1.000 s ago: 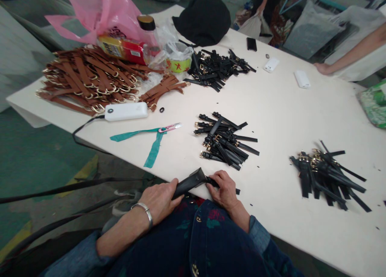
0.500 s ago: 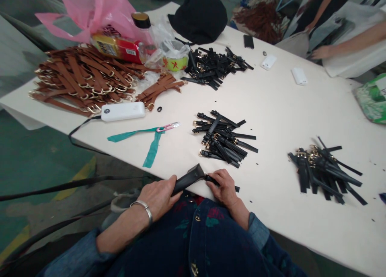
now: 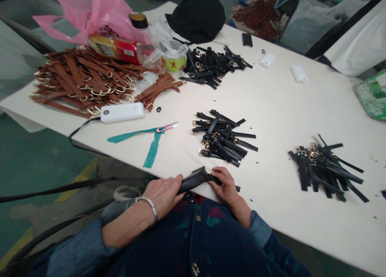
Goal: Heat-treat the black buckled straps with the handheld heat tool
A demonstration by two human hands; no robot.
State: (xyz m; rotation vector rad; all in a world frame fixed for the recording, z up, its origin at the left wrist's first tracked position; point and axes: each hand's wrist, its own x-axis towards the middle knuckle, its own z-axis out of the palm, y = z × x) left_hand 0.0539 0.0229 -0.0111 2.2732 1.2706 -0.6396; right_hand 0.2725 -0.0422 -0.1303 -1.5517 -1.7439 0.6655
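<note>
My left hand (image 3: 164, 194), with a silver bangle at the wrist, is closed around a black handheld tool (image 3: 194, 180) whose broad, blunt head points right. What kind of tool it is I cannot tell. A grey ribbed part (image 3: 116, 210) shows behind that wrist. Close to the tool's head, my right hand (image 3: 226, 187) grips a short black buckle strap (image 3: 215, 180) at the table's front edge. Fingers cover much of the strap, and its tail pokes out past the hand. Just beyond lies a small pile of black buckle straps (image 3: 226, 139).
Pink-handled thread snips (image 3: 165, 128) tied with green ribbon lie left, near a white power bank (image 3: 122, 112). Behind are brown straps (image 3: 81, 78), a pink bag (image 3: 99, 11) and a black cap (image 3: 200, 17). More black straps (image 3: 324, 170) lie right. Cables hang at lower left.
The tool's head has shifted slightly right and turned, now closer to my right hand. My left forearm has moved right too. The other person's arms at upper right have gone from view.
</note>
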